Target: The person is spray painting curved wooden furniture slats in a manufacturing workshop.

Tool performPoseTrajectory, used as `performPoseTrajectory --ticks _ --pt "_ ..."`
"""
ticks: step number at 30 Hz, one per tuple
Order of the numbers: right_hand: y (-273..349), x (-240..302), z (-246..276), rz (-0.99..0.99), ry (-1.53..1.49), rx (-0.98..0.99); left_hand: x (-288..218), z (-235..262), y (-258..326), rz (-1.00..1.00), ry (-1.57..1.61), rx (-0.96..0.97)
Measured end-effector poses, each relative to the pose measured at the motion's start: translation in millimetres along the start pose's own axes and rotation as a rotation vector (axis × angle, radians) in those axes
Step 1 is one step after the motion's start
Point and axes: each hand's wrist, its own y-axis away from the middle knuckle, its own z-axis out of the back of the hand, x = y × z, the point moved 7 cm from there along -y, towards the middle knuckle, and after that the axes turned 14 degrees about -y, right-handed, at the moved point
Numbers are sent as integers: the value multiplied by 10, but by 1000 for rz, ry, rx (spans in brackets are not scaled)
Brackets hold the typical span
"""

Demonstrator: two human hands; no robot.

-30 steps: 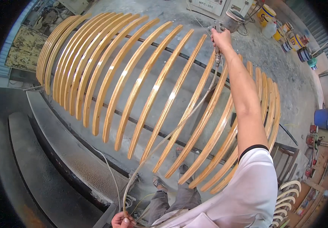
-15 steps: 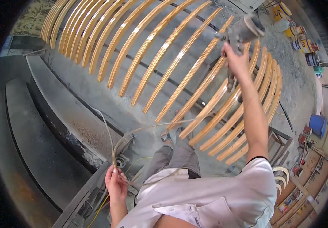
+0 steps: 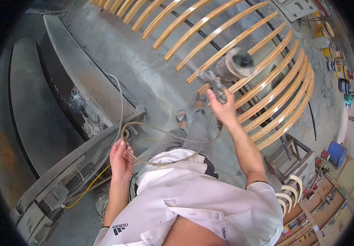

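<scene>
My right hand (image 3: 223, 107) is closed around the handle of a metal spray gun (image 3: 214, 84) with a grey paint cup (image 3: 235, 64) on top. The gun points left, and a faint mist shows at its nozzle. Beneath and beyond it, a row of curved, glossy wooden slats (image 3: 201, 25) lies across dark rails. Toward the lower left, my left hand (image 3: 121, 158) pinches a thin, translucent air hose (image 3: 173, 162). That hose loops across in front of my body to the gun's handle.
A large dark curved structure (image 3: 33, 98) fills the left side. Paint buckets (image 3: 324, 30) line the right wall, with a blue bucket (image 3: 337, 152) farther down. A dark metal stand (image 3: 290, 158) and a wooden shelf (image 3: 312, 213) stand at the lower right. A yellow cable (image 3: 89, 186) runs on the floor.
My right hand has brought the spray gun nearer and to the left, toward the slats' near ends. The view has shifted. My left hand still holds the hose, whose loop hangs closer to my body.
</scene>
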Motion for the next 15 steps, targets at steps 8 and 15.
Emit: performPoseTrajectory --ticks 8,15 --pt "341 -438 -393 32 120 92 97 176 51 -24 -38 14" --pt "515 -262 -106 13 133 30 98 90 -1 3 -62 48"
